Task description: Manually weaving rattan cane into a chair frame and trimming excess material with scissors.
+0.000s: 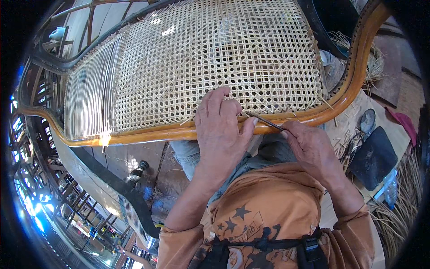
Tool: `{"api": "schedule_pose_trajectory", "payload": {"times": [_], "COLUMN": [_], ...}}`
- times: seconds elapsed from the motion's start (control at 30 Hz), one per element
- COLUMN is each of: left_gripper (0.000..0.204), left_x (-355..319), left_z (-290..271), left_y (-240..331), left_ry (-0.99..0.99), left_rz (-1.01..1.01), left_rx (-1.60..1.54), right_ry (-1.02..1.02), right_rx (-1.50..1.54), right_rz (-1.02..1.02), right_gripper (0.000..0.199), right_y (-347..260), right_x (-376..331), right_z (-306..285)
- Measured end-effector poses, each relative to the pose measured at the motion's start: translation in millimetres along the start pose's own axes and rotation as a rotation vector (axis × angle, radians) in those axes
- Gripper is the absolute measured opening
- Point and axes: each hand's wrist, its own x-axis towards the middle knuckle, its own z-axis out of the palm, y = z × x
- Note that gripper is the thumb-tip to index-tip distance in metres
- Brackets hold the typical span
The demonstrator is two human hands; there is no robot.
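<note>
Head view: the panel (pixel 210 62) is the landmark for the places below.
Panel: woven cane with a grid of small openings, set inside the frame (pixel 156 136), above the person's lap; short cane ends stick out along its lower and right edges.
Strands (pixel 92 92): parallel, without the open weave, at the panel's left end.
Frame: glossy orange-brown wood along the panel's lower edge, curving up past its right side.
Left hand (pixel 221 123): back up, at the panel's lower edge; the fingers are bent over the weave, the thumb set apart from them near the tool's tip. Whether they pinch a strand, I cannot tell.
Right hand (pixel 309 145): just below the panel's lower right part, fingers clamped on the near end of the tool.
Tool (pixel 268 122): thin, dark, slanting across the frame, its far end at the panel's lower edge, just beside the left thumb.
Pad (pixel 373 158): black, to the lower right of the panel, on a pale sheet (pixel 400 136).
Oval thing (pixel 367 120): dark, between pad and panel.
Cloth (pixel 402 124): red, right of the panel.
Bottle (pixel 390 189): clear, farther below the panel, beyond the pad.
Cane bundle (pixel 396 224): loose, lower right of the panel.
</note>
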Motion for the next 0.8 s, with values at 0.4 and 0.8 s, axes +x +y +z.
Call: {"api": "schedule_pose_trajectory", "payload": {"times": [0.4, 0.8], "left_gripper": [0.007, 0.023], "left_x": [2.9, 0.0], "left_z": [-0.3, -4.1], "left_y": [-16.6, -14.5], "left_ry": [0.024, -0.055], "left_rz": [0.129, 0.188], "left_rx": [0.018, -0.006], "right_ry": [-0.014, 0.047], "right_rx": [-0.022, 0.209], "right_rz": [-0.030, 0.118], "right_gripper": [0.012, 0.017], "right_y": [6.6, -5.3], "right_x": [-5.0, -10.9], "right_z": [2.1, 21.6]}}
